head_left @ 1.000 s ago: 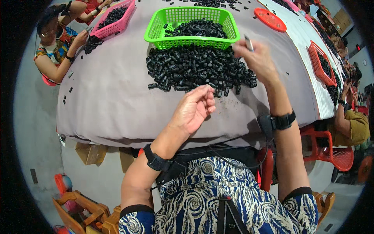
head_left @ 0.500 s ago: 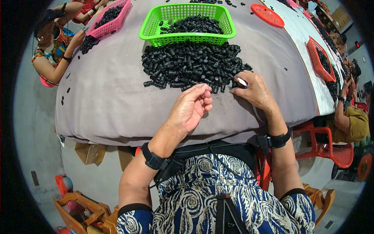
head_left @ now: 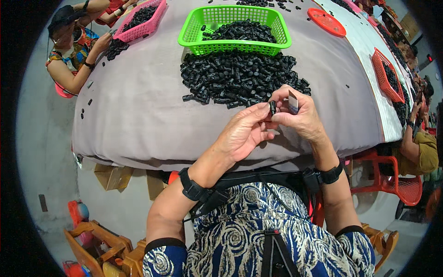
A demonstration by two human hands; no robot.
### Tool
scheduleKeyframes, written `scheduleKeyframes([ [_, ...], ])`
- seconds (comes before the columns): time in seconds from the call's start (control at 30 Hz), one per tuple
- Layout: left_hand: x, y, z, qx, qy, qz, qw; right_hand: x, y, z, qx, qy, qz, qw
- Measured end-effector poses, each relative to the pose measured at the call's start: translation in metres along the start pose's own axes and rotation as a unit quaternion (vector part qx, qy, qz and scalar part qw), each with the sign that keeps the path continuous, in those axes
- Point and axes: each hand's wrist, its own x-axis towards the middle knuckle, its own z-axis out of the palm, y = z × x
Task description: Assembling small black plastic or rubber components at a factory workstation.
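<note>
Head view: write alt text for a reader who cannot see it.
Both hands meet over a grey table: the left hand and right hand pinch one small black plastic part, the right also holding a small flat card. Beyond lie a pile of black parts and a green basket.

Grey-covered table (head_left: 138, 115) on pale floor (head_left: 41, 138), red chair (head_left: 401, 184) alongside.

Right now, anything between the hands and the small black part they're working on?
Nothing visible. The left hand and right hand meet above the table's near edge and both pinch the small black part directly at their fingertips. The right hand also holds a small flat blade beside it. The pile of black parts lies behind.
</note>
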Motion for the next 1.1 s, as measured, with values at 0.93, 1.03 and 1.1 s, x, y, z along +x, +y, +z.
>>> scheduleKeyframes([
  [0.93, 0.002, -0.012, -0.005, -0.003, 0.052, -0.004, 0.999, -0.013, 0.003, 0.011, 0.245, 0.035, 0.140, 0.959],
  [1.03, 0.001, -0.011, -0.005, -0.001, 0.053, -0.009, 0.999, -0.013, 0.006, 0.009, 0.266, 0.026, 0.152, 0.952],
  [1.1, 0.001, -0.011, -0.004, 0.003, 0.066, -0.010, 0.998, -0.013, 0.007, 0.012, 0.251, 0.042, 0.147, 0.956],
])
